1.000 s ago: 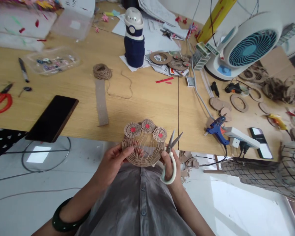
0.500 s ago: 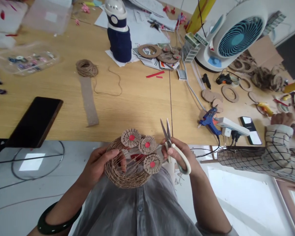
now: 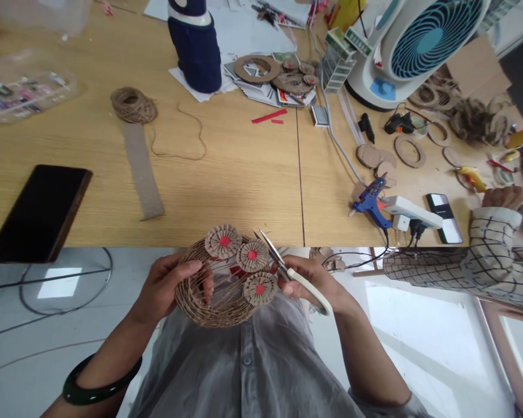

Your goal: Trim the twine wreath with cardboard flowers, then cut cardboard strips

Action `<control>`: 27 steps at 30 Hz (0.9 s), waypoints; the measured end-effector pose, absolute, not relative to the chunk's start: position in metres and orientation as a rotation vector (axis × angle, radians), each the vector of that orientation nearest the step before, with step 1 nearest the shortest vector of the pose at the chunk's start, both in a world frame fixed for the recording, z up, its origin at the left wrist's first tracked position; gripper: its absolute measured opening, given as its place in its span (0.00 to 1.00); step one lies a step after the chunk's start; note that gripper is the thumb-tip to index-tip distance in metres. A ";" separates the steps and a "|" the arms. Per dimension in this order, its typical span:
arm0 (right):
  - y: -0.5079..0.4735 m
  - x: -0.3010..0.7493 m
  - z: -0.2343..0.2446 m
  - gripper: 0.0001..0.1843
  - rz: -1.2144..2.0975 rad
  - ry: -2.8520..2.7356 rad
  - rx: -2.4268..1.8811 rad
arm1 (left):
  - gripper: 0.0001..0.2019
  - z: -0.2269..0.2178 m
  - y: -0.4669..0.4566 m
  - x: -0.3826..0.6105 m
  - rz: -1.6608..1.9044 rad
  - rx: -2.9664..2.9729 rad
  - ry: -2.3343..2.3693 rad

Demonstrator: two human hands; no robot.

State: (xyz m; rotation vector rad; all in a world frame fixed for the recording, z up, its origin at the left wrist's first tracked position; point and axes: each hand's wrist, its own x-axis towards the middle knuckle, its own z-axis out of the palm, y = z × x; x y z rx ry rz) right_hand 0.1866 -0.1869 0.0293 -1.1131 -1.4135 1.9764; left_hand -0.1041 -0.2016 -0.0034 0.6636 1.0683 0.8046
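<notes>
Left hand [image 3: 168, 284]: fingers curled, gripping twine basket [image 3: 190, 299], keeping it steady.
Right hand [image 3: 311, 283]: closed around scissors [image 3: 270, 251], blades pointing to basket.
Table [image 3: 226, 191]: glue gun [image 3: 369, 203] lies aside.

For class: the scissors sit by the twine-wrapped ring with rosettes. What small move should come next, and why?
Probably shift the scissors clear of the middle pleated rosette: their tips lie beside it, while the left hand holds the twine ring steady.

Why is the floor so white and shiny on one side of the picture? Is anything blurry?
In the head view, bright light washes the floor nearly white, and a smaller glare patch lies on the left. In that view, the twine-wound basket and right hand look fairly sharp.
</notes>
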 end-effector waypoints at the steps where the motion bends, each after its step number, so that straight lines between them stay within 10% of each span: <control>1: -0.187 0.187 0.029 0.23 1.980 -1.410 -1.105 | 0.15 -0.004 -0.202 -0.104 0.806 0.670 1.072; 27: -0.192 0.181 0.020 0.25 2.007 -1.295 -1.087 | 0.15 -0.019 -0.208 -0.108 0.916 0.676 1.011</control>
